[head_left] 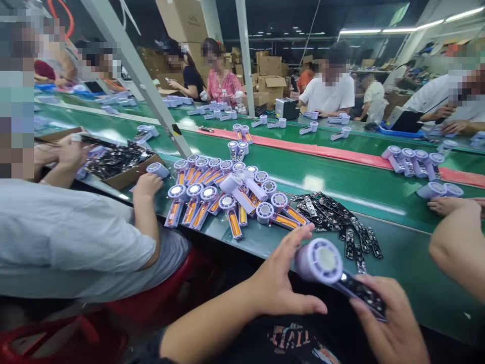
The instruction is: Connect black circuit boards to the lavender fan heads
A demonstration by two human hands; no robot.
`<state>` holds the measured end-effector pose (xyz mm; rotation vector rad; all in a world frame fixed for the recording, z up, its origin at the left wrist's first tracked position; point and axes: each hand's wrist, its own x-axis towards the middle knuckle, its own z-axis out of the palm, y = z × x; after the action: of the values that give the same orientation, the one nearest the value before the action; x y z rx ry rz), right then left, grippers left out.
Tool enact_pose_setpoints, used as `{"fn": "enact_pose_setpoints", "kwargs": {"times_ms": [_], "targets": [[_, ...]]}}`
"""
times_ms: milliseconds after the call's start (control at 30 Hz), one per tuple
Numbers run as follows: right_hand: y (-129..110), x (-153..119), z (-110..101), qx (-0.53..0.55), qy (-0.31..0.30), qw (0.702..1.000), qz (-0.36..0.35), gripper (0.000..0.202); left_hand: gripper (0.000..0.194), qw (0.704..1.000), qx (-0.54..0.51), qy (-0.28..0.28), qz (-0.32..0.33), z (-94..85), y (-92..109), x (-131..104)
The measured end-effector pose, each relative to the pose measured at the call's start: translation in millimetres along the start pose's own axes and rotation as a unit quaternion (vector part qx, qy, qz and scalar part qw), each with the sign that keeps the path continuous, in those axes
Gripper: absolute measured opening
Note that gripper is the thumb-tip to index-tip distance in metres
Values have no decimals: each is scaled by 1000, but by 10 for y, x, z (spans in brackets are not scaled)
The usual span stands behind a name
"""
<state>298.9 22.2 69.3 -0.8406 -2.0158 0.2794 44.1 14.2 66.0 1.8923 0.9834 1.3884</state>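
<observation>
A pale purple handheld fan (pixel 324 260) is in my right hand (pixel 394 321), whose fingers and thumb wrap its handle. A black circuit board (pixel 364 296) lies along that handle. My left hand (pixel 280 275) is open beside the round fan head, thumb and fingers spread; whether a fingertip touches the head I cannot tell. Just beyond, a pile of loose black circuit boards (pixel 322 212) lies on the green bench. To its left are several purple fan bodies (pixel 235 222) with open handles showing orange strips inside.
A green conveyor belt (pixel 288 174) with a red strip (pixel 303 146) runs across. A grey post (pixel 140 76) rises at left. A co-worker's hand (pixel 147 184) touches a fan on the left, near a box of boards (pixel 132 167). Another person's arm (pixel 458 237) reaches in at right.
</observation>
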Motion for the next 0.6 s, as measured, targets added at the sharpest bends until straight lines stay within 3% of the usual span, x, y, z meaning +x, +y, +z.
{"fn": "enact_pose_setpoints", "kwargs": {"times_ms": [133, 300, 467, 600], "targets": [[-60, -2, 61, 5, -45, 998, -53, 36, 77, 998, 11, -60, -22, -163, 202, 64], [-173, 63, 17, 32, -42, 995, -81, 47, 82, 999, 20, -28, 31, -190, 230, -21], [-211, 133, 55, 49, -35, 995, -82, 49, 77, 999, 2, -17, 42, -204, 277, -35], [-269, 205, 39, 58, -20, 992, -113, 51, 75, 995, 21, -7, 99, -246, 355, 7]]}}
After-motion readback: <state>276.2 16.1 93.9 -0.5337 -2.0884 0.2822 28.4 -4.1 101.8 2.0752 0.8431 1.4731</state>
